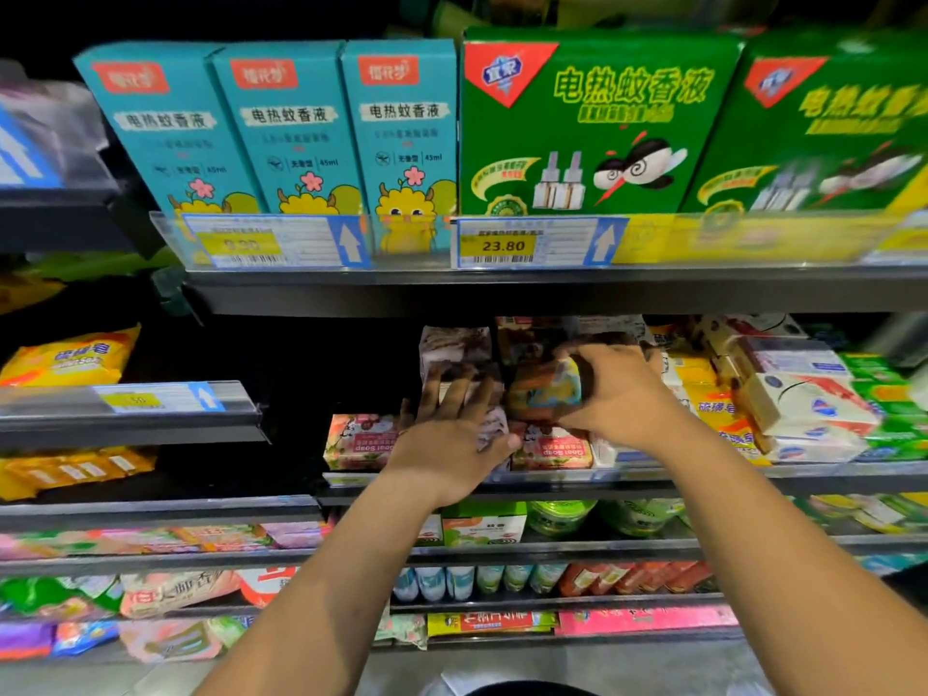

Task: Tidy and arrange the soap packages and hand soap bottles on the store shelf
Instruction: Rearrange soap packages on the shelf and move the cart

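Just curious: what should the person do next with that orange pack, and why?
Probably lower the orange soap pack onto the Goat Soap packs just beneath it. The right hand grips it above that row, and the left hand, fingers spread, rests against the pale patterned packs beside it, seemingly steadying them.

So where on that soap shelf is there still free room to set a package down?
The dark stretch left of the pink Goat Soap package looks bare, though dim. Right of it is crowded: the left hand presses a pale package, the right hand grips an orange package, and white boxes pile up to the green packs.
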`<state>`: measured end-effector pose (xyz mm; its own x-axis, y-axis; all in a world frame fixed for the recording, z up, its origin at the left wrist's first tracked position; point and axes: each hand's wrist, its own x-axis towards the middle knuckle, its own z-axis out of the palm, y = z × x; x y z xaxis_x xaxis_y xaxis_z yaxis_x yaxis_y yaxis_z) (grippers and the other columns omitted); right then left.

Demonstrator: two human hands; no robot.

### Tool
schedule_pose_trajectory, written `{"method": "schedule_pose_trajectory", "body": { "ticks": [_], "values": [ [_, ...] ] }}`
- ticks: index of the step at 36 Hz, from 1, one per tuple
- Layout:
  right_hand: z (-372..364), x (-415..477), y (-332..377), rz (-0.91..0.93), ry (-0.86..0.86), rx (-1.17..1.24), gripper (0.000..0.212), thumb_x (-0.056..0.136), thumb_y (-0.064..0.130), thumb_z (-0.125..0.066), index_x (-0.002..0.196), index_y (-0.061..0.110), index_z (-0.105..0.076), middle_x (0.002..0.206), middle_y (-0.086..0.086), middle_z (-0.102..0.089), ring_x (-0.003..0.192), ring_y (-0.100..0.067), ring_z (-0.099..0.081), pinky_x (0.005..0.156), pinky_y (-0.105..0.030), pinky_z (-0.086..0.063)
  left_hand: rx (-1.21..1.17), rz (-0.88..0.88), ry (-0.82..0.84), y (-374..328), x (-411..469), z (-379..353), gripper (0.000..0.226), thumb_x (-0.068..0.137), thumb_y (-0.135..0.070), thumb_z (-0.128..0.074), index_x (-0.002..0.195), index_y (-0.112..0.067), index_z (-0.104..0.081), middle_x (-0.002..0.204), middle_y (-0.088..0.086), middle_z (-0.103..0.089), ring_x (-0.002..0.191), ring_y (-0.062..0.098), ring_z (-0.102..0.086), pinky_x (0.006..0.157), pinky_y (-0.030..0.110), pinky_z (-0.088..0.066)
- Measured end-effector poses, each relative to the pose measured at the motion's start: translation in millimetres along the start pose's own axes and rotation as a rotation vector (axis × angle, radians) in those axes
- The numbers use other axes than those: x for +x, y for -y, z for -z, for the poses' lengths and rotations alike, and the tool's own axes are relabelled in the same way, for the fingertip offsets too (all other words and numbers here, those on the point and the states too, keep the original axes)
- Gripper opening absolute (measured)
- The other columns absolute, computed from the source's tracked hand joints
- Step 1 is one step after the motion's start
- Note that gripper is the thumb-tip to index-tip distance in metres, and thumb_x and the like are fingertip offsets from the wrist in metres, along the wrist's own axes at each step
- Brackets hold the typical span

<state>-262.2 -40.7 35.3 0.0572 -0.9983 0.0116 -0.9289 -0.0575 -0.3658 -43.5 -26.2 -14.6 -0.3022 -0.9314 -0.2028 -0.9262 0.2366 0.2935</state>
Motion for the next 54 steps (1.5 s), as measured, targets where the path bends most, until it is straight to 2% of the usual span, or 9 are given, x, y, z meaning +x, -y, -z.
{"method": "schedule_pose_trajectory", "body": {
  "ticks": [5,14,23,28,32,37,43,49,54],
  "values": [
    [6,-13,-4,-0.006,-0.11,0.371,0.067,0.059,0.035,-0.092,0.118,0.027,-0.061,0.111,0.001,-0.066,0.101,-0.016,-0.063,0.084,-0.035,-0.055,-0.03,0.001,-0.013,-2,-2,1,0.077,0.095,-0.072,-0.028,0.157,-0.036,-0.001,0.165,-0.013,0.012,0.149,0.02,0.026,0.124,0.047,-0.003],
    [12,-67,-11,-0.043,-0.087,0.937,0.058,0.076,0.004,-0.082,0.126,0.021,-0.058,0.113,-0.005,-0.067,0.095,-0.015,-0.068,0.078,-0.025,-0.057,-0.104,-0.048,-0.045,-4,-6,14,0.082,0.089,-0.07,-0.05,0.153,-0.05,-0.003,0.164,-0.016,0.011,0.149,0.018,0.025,0.12,0.054,0.011],
    [0,-104,5,-0.185,-0.087,1.391,0.042,0.069,0.025,-0.072,0.11,0.014,-0.069,0.095,-0.004,-0.075,0.091,-0.02,-0.072,0.076,-0.029,-0.058,-0.646,-0.514,-0.34,-34,-50,-1,0.058,0.083,-0.04,-0.075,0.125,-0.064,-0.042,0.126,-0.045,-0.042,0.122,-0.013,-0.044,0.097,0.005,-0.034],
    [-4,-115,7,-0.118,-0.018,1.405,0.053,0.066,0.044,-0.088,0.113,0.025,-0.071,0.116,-0.007,-0.072,0.105,-0.027,-0.07,0.08,-0.032,-0.059,-1.096,-0.362,-0.29,-38,-62,-1,0.048,0.077,-0.034,-0.079,0.119,-0.047,-0.059,0.116,-0.018,-0.067,0.111,0.01,-0.065,0.086,0.023,-0.054],
    [-6,-124,2,-0.033,0.088,1.379,0.074,0.072,0.0,-0.084,0.133,0.034,-0.057,0.13,0.0,-0.065,0.108,-0.032,-0.069,0.084,-0.035,-0.058,-1.376,-0.253,-0.222,-46,-67,1,0.043,0.081,-0.019,-0.07,0.121,-0.02,-0.054,0.106,-0.006,-0.073,0.102,0.013,-0.069,0.08,0.024,-0.056],
    [-9,-132,-4,0.038,0.118,1.228,0.109,0.071,-0.01,-0.081,0.144,0.056,-0.034,0.123,0.007,-0.064,0.101,-0.035,-0.068,0.085,-0.038,-0.056,-1.536,-0.047,-0.199,-55,-65,1,0.039,0.077,-0.026,-0.067,0.114,-0.016,-0.061,0.094,0.004,-0.076,0.088,0.019,-0.073,0.067,0.026,-0.057],
    [-9,-132,-13,-0.036,0.009,1.002,0.081,0.063,0.016,-0.091,0.124,0.054,-0.054,0.089,0.012,-0.063,0.08,-0.008,-0.059,0.076,-0.027,-0.05,-1.643,0.125,-0.059,-65,-62,-2,0.038,0.076,-0.036,-0.067,0.1,-0.006,-0.062,0.082,0.008,-0.073,0.064,0.016,-0.064,0.045,0.026,-0.045],
    [-3,-135,-21,-0.071,-0.037,1.144,0.078,0.064,0.012,-0.091,0.13,0.026,-0.052,0.113,-0.002,-0.07,0.099,-0.023,-0.071,0.081,-0.026,-0.056,-1.626,-0.001,0.129,-66,-63,-3,0.055,0.086,-0.034,-0.071,0.132,-0.01,-0.055,0.11,0.006,-0.073,0.086,0.016,-0.068,0.06,0.025,-0.053],
    [0,-135,-24,-0.095,-0.142,1.193,0.068,0.073,0.018,-0.087,0.126,0.049,-0.056,0.097,-0.011,-0.061,0.084,-0.025,-0.066,0.079,-0.031,-0.057,-1.45,-0.234,0.285,-69,-64,-4,0.077,0.078,-0.007,-0.079,0.141,-0.037,-0.047,0.131,-0.019,-0.062,0.118,0.019,-0.064,0.091,0.034,-0.056]
  ]
}}
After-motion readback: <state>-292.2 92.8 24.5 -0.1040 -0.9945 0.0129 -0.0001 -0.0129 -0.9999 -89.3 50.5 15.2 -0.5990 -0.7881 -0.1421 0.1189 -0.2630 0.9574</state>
